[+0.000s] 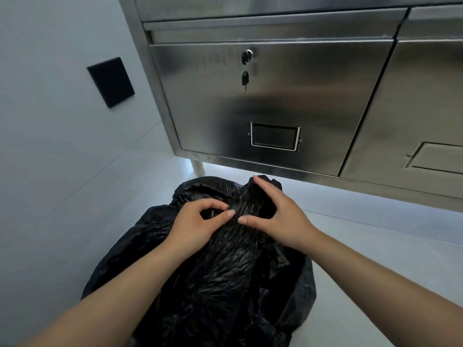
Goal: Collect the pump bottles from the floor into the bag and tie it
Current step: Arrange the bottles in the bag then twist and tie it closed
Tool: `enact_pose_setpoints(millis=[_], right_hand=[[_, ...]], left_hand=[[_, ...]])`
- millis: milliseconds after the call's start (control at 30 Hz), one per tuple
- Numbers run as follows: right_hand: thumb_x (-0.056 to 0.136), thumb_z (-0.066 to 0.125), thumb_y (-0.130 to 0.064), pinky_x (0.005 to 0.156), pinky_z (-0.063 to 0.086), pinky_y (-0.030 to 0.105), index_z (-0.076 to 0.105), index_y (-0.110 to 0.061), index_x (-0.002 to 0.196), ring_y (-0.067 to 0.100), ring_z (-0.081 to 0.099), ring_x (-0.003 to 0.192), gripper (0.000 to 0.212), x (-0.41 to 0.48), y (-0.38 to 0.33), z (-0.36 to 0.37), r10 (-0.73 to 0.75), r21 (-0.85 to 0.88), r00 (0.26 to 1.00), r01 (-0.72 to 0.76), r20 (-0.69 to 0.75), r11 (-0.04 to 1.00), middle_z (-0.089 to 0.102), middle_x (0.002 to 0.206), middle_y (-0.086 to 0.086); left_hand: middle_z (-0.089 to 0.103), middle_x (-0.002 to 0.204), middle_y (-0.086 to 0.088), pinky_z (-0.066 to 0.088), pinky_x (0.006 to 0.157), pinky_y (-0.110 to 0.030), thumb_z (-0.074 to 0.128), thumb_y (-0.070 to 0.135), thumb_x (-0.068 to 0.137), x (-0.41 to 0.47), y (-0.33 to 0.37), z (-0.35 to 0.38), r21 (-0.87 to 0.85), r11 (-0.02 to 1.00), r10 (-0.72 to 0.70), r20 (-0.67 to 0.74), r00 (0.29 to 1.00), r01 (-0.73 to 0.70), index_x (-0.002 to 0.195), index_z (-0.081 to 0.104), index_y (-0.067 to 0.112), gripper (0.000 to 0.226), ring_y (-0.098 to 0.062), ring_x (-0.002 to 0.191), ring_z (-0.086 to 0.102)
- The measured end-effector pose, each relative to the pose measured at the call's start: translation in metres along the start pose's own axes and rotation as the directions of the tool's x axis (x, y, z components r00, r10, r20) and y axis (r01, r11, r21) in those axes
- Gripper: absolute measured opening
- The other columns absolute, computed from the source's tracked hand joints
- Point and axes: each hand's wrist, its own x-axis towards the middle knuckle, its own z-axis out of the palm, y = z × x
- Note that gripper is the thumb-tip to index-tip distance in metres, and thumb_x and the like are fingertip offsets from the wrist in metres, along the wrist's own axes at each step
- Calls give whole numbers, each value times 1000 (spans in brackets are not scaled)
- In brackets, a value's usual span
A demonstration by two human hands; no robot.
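Note:
A black plastic bag (220, 276) lies bulging on the pale floor in front of me, its top gathered into a twisted neck. My left hand (198, 221) pinches the gathered plastic between thumb and fingers. My right hand (278, 216) curls around the same neck from the right, fingers over the top and thumb pressed against the plastic. The two hands almost touch at the fingertips. No pump bottle is visible; whatever is inside the bag is hidden.
A stainless steel cabinet (288, 101) stands just behind the bag, with a key (245, 80) hanging from its lock and a label holder (275, 137) lower down. A white wall with a black panel (110, 81) is on the left. Pale floor (375, 259) extends to the right.

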Motion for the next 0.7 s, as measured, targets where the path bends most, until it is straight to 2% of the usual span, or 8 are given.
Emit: enact_pose_setpoints(millis=[67,167,233,333,400,467,533,700], right_hand=[[44,64,-79,104,28,18,32,-44,138,-12,37,122,106,-1,-3,16,66,96,995,-72,70,993,48,132,-27],[42,69,-75,88,30,0,41,-42,133,-29,41,99,100,-4,-12,47,68,127,992,-82,110,989,58,106,-29],[52,75,-64,77,31,-4,57,-38,120,-27,46,92,75,-2,-23,62,30,113,996,-40,83,993,61,99,-25],[68,79,-39,78,40,7,72,-32,92,-13,59,88,26,8,-40,70,11,161,1000,-10,-8,987,69,90,-20],[69,79,-38,82,42,10,72,-33,93,-11,59,90,26,14,-50,69,5,151,1000,-7,19,989,69,92,-20],[66,79,-44,84,42,9,68,-33,103,-10,58,94,40,22,-61,67,-9,132,998,0,67,991,67,98,-20],[65,77,-48,78,41,4,67,-35,106,-13,58,92,45,32,-78,59,-34,177,998,23,58,984,67,96,-23],[73,76,-36,59,45,13,74,-30,73,-3,64,64,6,51,-118,36,-61,420,995,87,-75,903,72,70,-13]], left_hand=[[68,81,32,38,72,1,77,31,72,-6,-6,-9,-25,999,20,-55,998,-21,68,69,38,11,13,83,61],[69,81,29,39,71,1,77,30,71,-18,-19,-23,-59,998,3,-158,987,-12,68,69,36,10,10,82,62],[70,81,26,39,69,0,78,29,71,-23,-27,-35,-88,996,-21,-186,982,5,67,71,37,11,9,80,63],[72,79,20,40,65,-1,79,28,72,-26,-39,-52,-132,991,-51,-211,976,23,69,72,34,9,6,76,64],[72,76,18,43,66,-6,78,28,73,-23,-40,-60,-161,987,-60,-220,974,24,70,71,33,9,4,74,64],[71,73,19,44,65,-7,78,25,73,-13,-32,-68,-196,980,-33,-244,969,-16,68,71,35,13,6,69,63],[70,69,21,42,62,-4,76,19,74,2,-14,-77,-230,969,24,-269,963,-88,66,71,36,20,9,64,60],[70,67,19,44,65,-5,75,13,75,37,43,-92,-287,940,117,-241,963,-186,62,71,31,22,8,65,60]])
